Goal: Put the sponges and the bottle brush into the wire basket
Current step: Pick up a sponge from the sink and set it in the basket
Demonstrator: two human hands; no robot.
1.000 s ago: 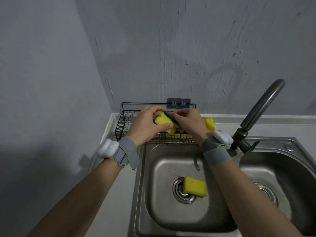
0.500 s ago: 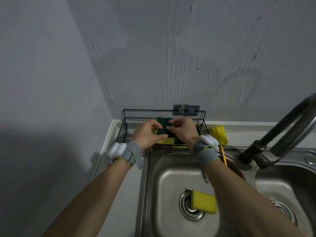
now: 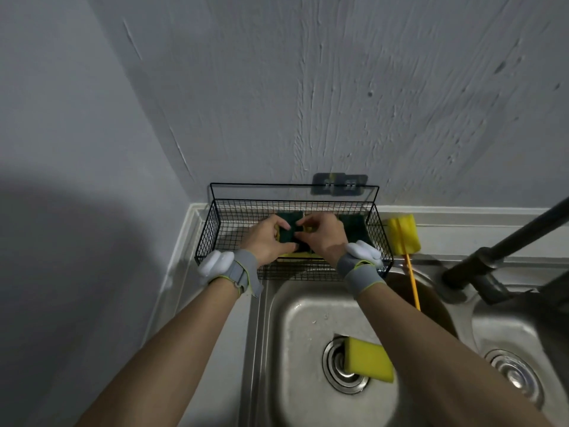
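Both hands are down inside the wire basket (image 3: 215,241), which stands at the back left corner of the surface against the wall, just behind the left sink bowl (image 3: 295,328). The left hand (image 3: 266,238) and the right hand (image 3: 321,237) pinch the same sponge (image 3: 288,234) between thumbs and fingertips, its dark green scouring face turned up and a strip of yellow showing at its near edge. The sponge sits low in the basket; whether it already rests on the mesh floor I cannot tell. A second sponge (image 3: 354,224), green side up, lies in the right part of the basket, just beside the right hand.

A third sponge (image 3: 368,359), yellow side up, lies in the left bowl, partly over the drain (image 3: 341,369) and partly hidden by the right forearm. The bottle brush (image 3: 401,235) is outside the basket, just beside its right wall: its yellow foam head rests on the back ledge of the surface and its thin orange handle slants down into the left bowl. The dark tap (image 3: 480,266) stands between the two bowls, well apart from the basket.
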